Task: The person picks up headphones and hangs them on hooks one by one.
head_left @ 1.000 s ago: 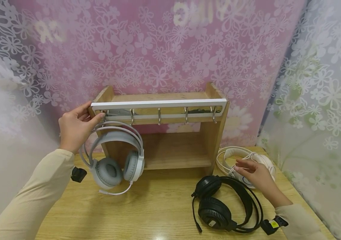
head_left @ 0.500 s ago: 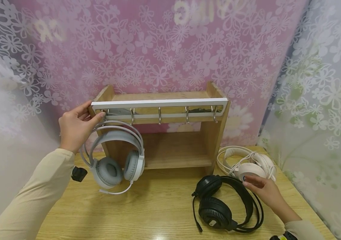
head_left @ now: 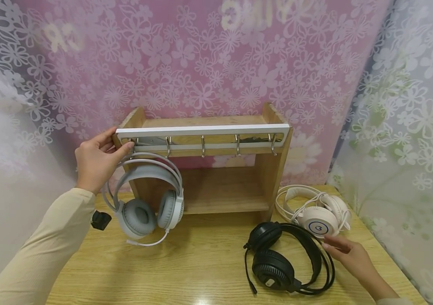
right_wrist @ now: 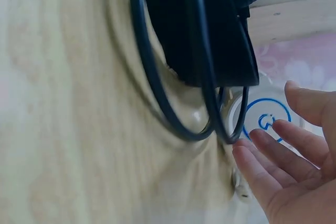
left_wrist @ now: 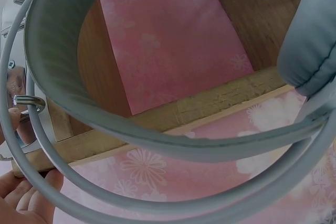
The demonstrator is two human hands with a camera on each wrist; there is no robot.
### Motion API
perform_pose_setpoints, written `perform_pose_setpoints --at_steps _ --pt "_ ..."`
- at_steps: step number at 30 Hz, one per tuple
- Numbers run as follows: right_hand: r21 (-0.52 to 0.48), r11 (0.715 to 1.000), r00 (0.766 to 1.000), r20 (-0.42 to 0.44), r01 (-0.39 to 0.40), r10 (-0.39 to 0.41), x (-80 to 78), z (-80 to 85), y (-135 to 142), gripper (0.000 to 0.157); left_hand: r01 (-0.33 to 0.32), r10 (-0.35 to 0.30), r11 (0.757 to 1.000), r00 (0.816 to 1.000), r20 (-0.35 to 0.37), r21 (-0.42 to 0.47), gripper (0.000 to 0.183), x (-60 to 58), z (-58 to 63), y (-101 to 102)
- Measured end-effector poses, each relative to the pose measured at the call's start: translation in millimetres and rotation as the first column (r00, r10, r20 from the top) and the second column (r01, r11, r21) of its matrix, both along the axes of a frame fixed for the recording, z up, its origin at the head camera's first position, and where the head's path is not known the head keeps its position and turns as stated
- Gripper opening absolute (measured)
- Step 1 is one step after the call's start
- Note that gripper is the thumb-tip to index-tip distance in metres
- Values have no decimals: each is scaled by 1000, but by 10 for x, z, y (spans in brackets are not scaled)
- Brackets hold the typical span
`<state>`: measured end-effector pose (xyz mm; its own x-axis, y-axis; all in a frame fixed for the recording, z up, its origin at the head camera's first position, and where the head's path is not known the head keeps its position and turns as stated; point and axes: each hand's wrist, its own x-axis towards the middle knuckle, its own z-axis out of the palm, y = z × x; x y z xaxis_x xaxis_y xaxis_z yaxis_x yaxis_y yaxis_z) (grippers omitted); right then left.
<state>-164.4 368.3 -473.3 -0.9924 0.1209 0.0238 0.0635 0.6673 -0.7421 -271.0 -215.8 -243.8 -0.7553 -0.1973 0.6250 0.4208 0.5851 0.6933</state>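
Note:
At the left end of the wooden shelf, my left hand grips its corner, thumb in front on the hook rail and fingers behind. Below the thumb hangs a grey-white headset with a mic boom; in the left wrist view its twin headband wires pass at the leftmost hook. My right hand has its fingers loosely extended and holds nothing. Its fingertips are right by the headband of a black headset lying on the table. Just behind lies a white headset with a blue ring logo.
Several metal hooks line the rail to the right of the hanging headset. The shelf stands on a wood-grain table against a pink floral backdrop. A pale floral panel bounds the table's right side.
My right hand has drawn back from over the white headset, moving right and toward me, uncovering its logo. The left hand and the hanging headset have stayed put.

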Motion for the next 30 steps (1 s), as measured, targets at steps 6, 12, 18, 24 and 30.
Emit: perform_pose_setpoints --at_steps 6,12,18,24,30 --pt "2 999 997 71 33 -33 65 -77 62 53 1 -1 1000 1000 -1 2 58 -1 1 3" --pt "-17 998 992 116 55 -53 102 -149 76 57 -1 1 1000 1000 -6 4 58 -4 -7 2" --pt "-4 999 979 197 47 -45 101 -173 99 62 -5 5 1000 1000 -7 4 59 -1 -13 1" --pt "-20 999 976 212 47 -42 90 -163 65 59 -2 2 1000 1000 -2 5 59 9 -12 2" --pt "-46 997 978 200 65 -55 91 -171 30 52 -2 2 1000 1000 -1 8 59 15 -10 7"
